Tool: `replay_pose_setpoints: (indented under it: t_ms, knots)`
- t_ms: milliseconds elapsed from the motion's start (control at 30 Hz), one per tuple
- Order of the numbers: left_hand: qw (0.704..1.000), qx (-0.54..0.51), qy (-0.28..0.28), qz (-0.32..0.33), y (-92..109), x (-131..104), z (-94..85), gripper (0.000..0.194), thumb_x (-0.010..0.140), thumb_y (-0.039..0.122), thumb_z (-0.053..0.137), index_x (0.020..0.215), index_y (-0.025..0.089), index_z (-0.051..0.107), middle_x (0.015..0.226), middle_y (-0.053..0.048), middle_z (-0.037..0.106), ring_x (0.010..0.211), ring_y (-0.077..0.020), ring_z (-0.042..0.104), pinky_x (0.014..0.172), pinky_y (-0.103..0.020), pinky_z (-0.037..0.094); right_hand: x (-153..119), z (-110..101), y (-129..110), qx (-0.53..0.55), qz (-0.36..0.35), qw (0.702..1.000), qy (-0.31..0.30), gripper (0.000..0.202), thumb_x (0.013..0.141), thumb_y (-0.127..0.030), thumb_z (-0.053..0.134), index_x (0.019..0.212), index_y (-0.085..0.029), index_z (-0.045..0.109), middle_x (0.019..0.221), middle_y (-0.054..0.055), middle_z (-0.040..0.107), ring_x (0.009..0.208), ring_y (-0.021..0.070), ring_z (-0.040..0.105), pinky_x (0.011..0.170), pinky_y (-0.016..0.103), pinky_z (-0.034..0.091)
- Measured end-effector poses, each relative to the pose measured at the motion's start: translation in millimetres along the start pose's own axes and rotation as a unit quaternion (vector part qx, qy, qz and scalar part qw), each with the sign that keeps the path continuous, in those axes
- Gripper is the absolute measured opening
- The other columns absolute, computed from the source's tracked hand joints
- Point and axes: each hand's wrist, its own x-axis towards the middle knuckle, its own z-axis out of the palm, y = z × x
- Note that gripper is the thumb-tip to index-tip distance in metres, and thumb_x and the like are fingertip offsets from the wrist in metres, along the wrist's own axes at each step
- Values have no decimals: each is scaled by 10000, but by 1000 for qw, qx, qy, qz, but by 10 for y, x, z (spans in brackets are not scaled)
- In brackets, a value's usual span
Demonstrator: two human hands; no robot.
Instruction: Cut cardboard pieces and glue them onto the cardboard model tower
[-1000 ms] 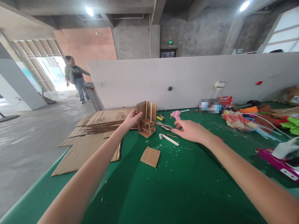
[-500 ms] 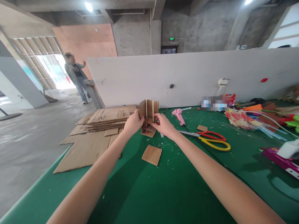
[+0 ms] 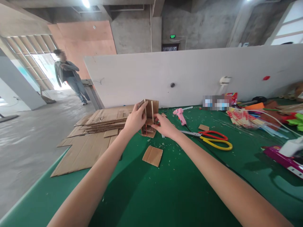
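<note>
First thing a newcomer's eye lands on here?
Probably the left hand and right hand on a small cardboard structure with two upright sticks, mid-picture. Next, the red-and-yellow-handled scissors to their right, and the pink glue gun farther back on the green table.

From afar I see glare in the opening (image 3: 45, 68), far left of the grip of the hands (image 3: 134, 122); a ceiling lamp (image 3: 85, 3) shines above. Below the grip, soft shadow (image 3: 126, 173) darkens the green table (image 3: 180, 189). The edges look stretched.
</note>
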Motion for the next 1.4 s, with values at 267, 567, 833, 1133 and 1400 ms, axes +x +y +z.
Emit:
replay_pose_setpoints:
  t_ms: [267, 567, 833, 1133, 1400]
  knots:
    - [1000, 2, -12, -14, 11, 15, 51, 768, 839, 121, 401, 1515, 230, 53, 1207, -162, 587, 842, -238, 654, 758, -383, 518, 7, 38, 52, 0, -15, 1000, -6, 437, 837, -212, 616, 1250, -163, 480, 1091, 109, 543, 908, 191, 589, 827, 350, 471]
    - [999, -30, -9, -9, 10, 14, 43, 770, 817, 85, 398, 1510, 222, 91, 1239, -172, 565, 916, -251, 653, 810, -402, 523, 5, 57, 90, 14, -20, 1000, -13, 478, 841, -224, 609, 1289, -184, 448, 1120, 109, 533, 930, 197, 589, 854, 377, 471]
    - [999, -28, -19, -13, 6, 14, 28, 754, 821, 91, 384, 1510, 221, 105, 1172, -176, 589, 894, -272, 658, 790, -426, 526, -34, 9, 32, 0, -5, 1000, -8, 544, 831, -332, 621, 1308, -162, 422, 1237, 164, 493, 1069, 257, 568, 893, 412, 460]
    - [1000, -26, -13, -6, 14, 10, 22, 739, 825, 90, 383, 1503, 209, 114, 1185, -178, 597, 865, -253, 659, 772, -404, 529, -25, 54, 72, -47, 0, 998, -30, 337, 840, -269, 606, 1152, -162, 537, 1108, 141, 612, 1019, 276, 595, 808, 389, 475]
    - [999, -35, -4, -9, 30, 15, 36, 726, 820, 80, 390, 1493, 183, 139, 1169, -174, 616, 872, -240, 654, 774, -390, 530, -42, 53, 39, -26, 4, 1000, -12, 307, 820, -224, 636, 1107, -144, 564, 1091, 151, 629, 1003, 268, 603, 830, 390, 467]
